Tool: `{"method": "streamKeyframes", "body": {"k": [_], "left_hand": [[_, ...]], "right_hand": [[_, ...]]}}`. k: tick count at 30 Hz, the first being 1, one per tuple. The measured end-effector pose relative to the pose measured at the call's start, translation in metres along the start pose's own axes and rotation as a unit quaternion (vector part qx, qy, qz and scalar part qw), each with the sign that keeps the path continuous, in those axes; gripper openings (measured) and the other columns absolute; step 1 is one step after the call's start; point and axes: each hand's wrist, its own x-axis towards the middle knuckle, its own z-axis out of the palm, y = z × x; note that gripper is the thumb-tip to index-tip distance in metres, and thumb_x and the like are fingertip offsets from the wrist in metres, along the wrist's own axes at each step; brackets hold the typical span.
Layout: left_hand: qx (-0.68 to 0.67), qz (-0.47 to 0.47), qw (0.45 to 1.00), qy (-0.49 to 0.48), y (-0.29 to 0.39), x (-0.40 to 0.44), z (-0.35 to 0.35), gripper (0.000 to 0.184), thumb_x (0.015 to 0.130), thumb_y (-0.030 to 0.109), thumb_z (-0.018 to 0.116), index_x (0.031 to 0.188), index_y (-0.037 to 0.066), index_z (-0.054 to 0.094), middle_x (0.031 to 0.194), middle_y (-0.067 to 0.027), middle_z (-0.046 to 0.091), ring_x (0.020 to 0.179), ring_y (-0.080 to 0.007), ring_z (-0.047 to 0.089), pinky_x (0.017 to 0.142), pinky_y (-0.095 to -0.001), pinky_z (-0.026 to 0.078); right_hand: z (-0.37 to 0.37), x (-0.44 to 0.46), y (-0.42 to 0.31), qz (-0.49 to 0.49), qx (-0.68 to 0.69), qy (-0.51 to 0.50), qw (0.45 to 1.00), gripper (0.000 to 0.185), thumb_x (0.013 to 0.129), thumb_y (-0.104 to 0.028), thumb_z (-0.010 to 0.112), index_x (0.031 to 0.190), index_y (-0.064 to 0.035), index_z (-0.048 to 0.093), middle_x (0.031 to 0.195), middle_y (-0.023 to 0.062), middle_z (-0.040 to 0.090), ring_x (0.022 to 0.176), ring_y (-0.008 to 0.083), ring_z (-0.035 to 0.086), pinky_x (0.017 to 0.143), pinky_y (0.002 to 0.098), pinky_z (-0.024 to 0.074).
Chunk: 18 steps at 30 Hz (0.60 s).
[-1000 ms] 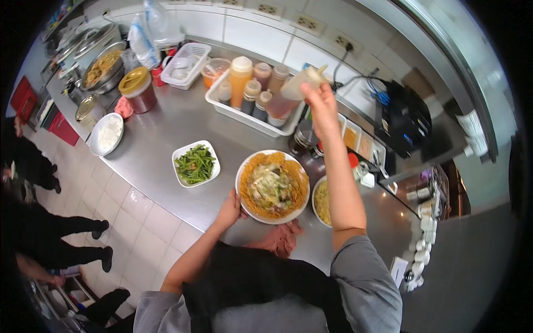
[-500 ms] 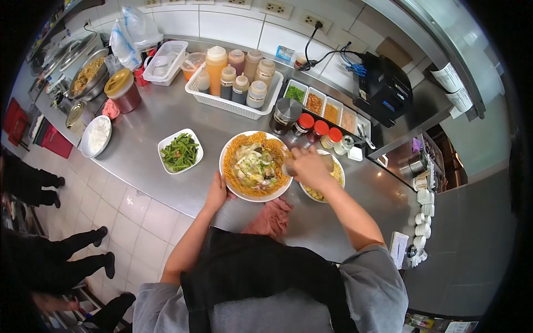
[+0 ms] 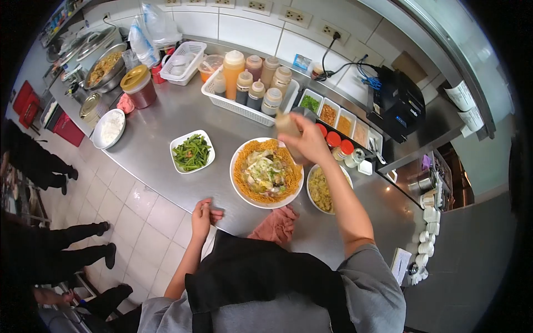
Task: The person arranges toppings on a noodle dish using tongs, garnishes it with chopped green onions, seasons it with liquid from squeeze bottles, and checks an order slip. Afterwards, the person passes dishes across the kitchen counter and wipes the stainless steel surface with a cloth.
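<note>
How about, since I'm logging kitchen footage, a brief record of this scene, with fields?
Right hand: holding a blurred container by the noodle plate
Left hand: near the edge of the counter, nothing visible in it
Cloth: pink, crumpled, near side of plate
Square dish: greens, left of the plate
Round bowl: yellow food, right of the plate
Basket: white, holding squeeze bottles, behind the plate

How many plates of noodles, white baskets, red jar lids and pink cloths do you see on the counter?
Plate of noodles: 1
White baskets: 2
Red jar lids: 3
Pink cloths: 2
Total: 8
</note>
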Motion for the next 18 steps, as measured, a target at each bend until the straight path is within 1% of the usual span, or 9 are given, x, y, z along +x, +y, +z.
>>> {"method": "streamKeyframes", "body": {"k": [2,5,7,8,9,12,15,17,18], "left_hand": [[-0.028,0.005,0.998,0.064,0.002,0.0,-0.016,0.029,0.105,0.023,0.035,0.121,0.004,0.049,0.079,-0.0101,0.069,0.062,-0.014,0.064,0.056,-0.0236,0.048],[-0.037,0.028,0.992,0.121,0.016,0.013,-0.033,0.033,0.104,0.024,0.038,0.126,0.001,0.049,0.095,-0.0115,0.068,0.075,-0.0138,0.065,0.066,-0.0253,0.05],[-0.052,0.032,0.987,0.15,0.029,0.024,-0.045,0.04,0.104,0.026,0.039,0.131,-0.001,0.047,0.107,-0.0122,0.064,0.082,-0.0145,0.065,0.073,-0.0263,0.05],[-0.061,0.029,0.985,0.16,0.034,0.029,-0.049,0.041,0.104,0.027,0.039,0.133,-0.001,0.045,0.108,-0.0126,0.064,0.082,-0.015,0.065,0.073,-0.0263,0.05],[-0.071,0.027,0.983,0.168,0.04,0.033,-0.051,0.042,0.104,0.027,0.039,0.134,-0.001,0.044,0.109,-0.0129,0.064,0.082,-0.0154,0.065,0.073,-0.0264,0.05],[-0.074,0.026,0.983,0.166,0.051,0.044,-0.057,0.046,0.104,0.028,0.039,0.139,-0.002,0.039,0.109,-0.0142,0.064,0.083,-0.0169,0.066,0.073,-0.0265,0.051],[-0.058,0.023,0.987,0.147,0.054,0.053,-0.062,0.05,0.104,0.03,0.039,0.142,-0.002,0.035,0.11,-0.0158,0.064,0.083,-0.0182,0.067,0.073,-0.0268,0.052],[-0.048,0.026,0.991,0.123,0.055,0.061,-0.063,0.054,0.104,0.032,0.038,0.146,-0.001,0.029,0.107,-0.0168,0.064,0.082,-0.0186,0.068,0.072,-0.0274,0.054],[-0.043,0.019,0.992,0.118,0.056,0.066,-0.063,0.053,0.104,0.032,0.037,0.145,-0.001,0.029,0.106,-0.0167,0.065,0.083,-0.0186,0.068,0.073,-0.0277,0.054]], "right_hand": [[0.014,0.045,-0.009,-0.054,0.011,0.097,0.994,0.06,0.073,-0.023,0.081,0.123,-0.0032,0.055,0.106,0.0128,0.067,0.098,0.0258,0.066,0.081,0.0341,0.0515],[0.052,0.1,-0.036,-0.108,0.082,0.188,0.973,0.059,0.072,-0.015,0.081,0.121,-0.004,0.051,0.104,0.0146,0.066,0.095,0.0284,0.066,0.079,0.0356,0.0515],[0.08,0.134,-0.033,-0.09,0.052,0.188,0.977,0.057,0.071,-0.013,0.081,0.119,-0.0048,0.05,0.106,0.017,0.065,0.095,0.0314,0.065,0.079,0.038,0.0514],[0.094,0.152,-0.027,-0.082,0.036,0.19,0.978,0.057,0.071,-0.013,0.082,0.118,-0.0052,0.05,0.107,0.0182,0.065,0.095,0.033,0.065,0.08,0.0392,0.0514],[0.115,0.177,0.0,-0.154,0.006,0.224,0.962,0.058,0.07,-0.015,0.082,0.118,-0.0045,0.05,0.108,0.0197,0.063,0.097,0.037,0.062,0.083,0.0428,0.05],[0.14,0.206,0.013,-0.184,-0.134,0.209,0.951,0.058,0.069,-0.015,0.082,0.117,-0.0027,0.051,0.11,0.0204,0.061,0.104,0.0381,0.058,0.088,0.044,0.0477],[0.152,0.215,0.031,-0.11,-0.163,0.137,0.971,0.061,0.068,-0.014,0.082,0.119,-0.0011,0.051,0.113,0.0213,0.059,0.11,0.0375,0.055,0.091,0.044,0.0462],[0.157,0.209,0.037,-0.159,-0.171,0.156,0.96,0.061,0.07,-0.014,0.08,0.122,-0.0014,0.051,0.113,0.0228,0.059,0.11,0.0383,0.054,0.092,0.0444,0.046],[0.154,0.205,0.037,-0.184,-0.178,0.167,0.952,0.061,0.071,-0.014,0.079,0.124,-0.0016,0.051,0.113,0.0235,0.058,0.111,0.0388,0.054,0.093,0.0446,0.0459]]}}
